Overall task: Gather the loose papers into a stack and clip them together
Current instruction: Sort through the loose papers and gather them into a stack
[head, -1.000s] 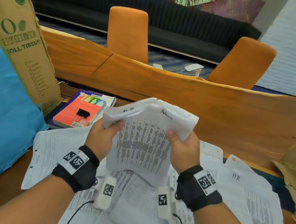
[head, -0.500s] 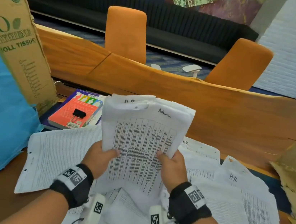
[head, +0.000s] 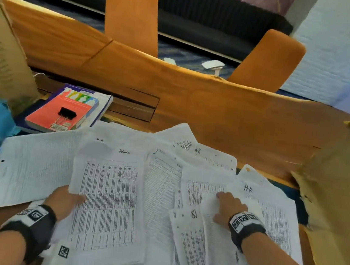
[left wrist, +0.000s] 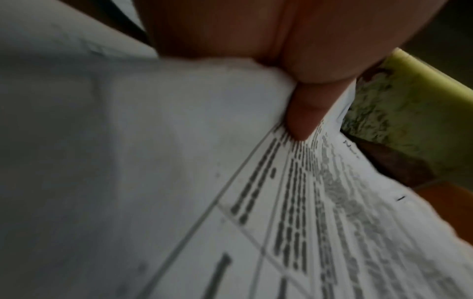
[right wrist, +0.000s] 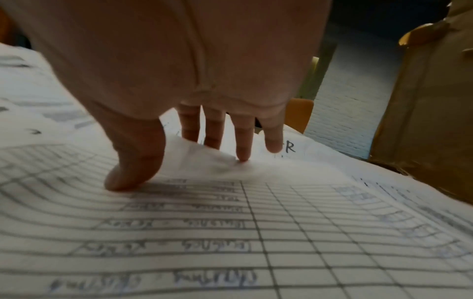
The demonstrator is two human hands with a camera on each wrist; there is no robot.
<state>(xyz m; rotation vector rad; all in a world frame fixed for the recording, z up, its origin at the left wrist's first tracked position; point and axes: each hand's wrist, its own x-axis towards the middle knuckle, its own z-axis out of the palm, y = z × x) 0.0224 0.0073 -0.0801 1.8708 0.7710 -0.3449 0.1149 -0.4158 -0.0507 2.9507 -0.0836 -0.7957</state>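
My left hand point(head: 64, 201) pinches the gathered stack point(head: 106, 201) by its left edge, thumb on top. Right of that stack, my right hand point(head: 229, 207) presses spread fingers on a loose sheet point(right wrist: 256, 232); I'd slide it leftward flat, edges aligned. The binder clip point(head: 67, 113) waits on the book point(head: 45, 113) beyond the stack.

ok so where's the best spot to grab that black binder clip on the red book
Pinch the black binder clip by its black body from above. It lies flat on the red book, with its wire handles folded toward the person, so the body stands highest. The right hand looks freer.
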